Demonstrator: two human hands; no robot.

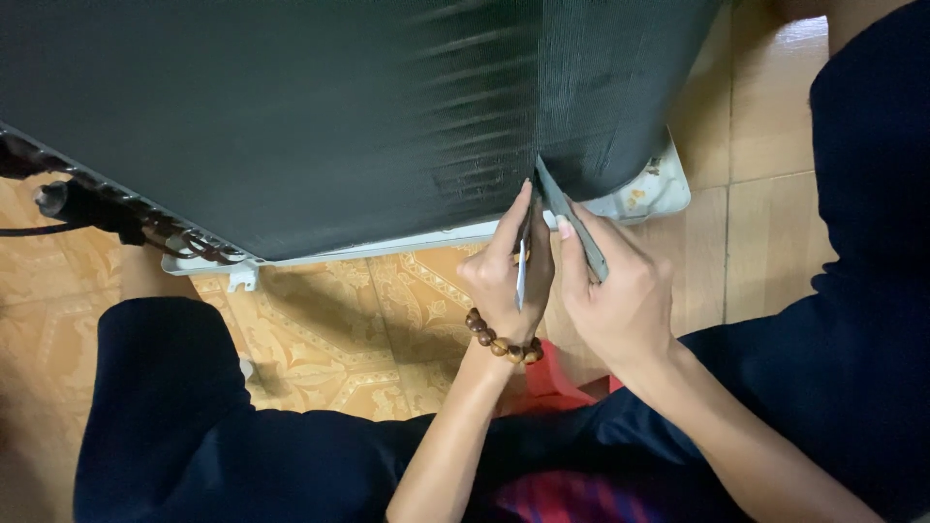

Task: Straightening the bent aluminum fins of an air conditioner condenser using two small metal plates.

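At the far left of the dark finned coil (291, 116), copper-coloured pipes (145, 228) and a black cable (39, 208) come out from its end. The coil is the wide, curved fin block of an air-conditioner unit, and it stands on a white base pan (639, 199) on the patterned tiled floor (339, 320).

Below the lower edge of the coil, a little right of its middle, the left hand (504, 271) wears a brown bead bracelet (499, 341). Its fingers are closed narrowly around a thin white tool (521, 276), with the fingertips touching the fins. Just to the right of it, also at the lower edge of the coil, the right hand (615, 291) is closed around a flat grey tool (572, 223), whose tip lies in a vertical seam of the fins.

I judge the fins are very thin and bend easily, and their edges may be sharp. The whole block looks stiff and rather heavy. It is better to hold it by the base pan or the end frame, not by the fin face.
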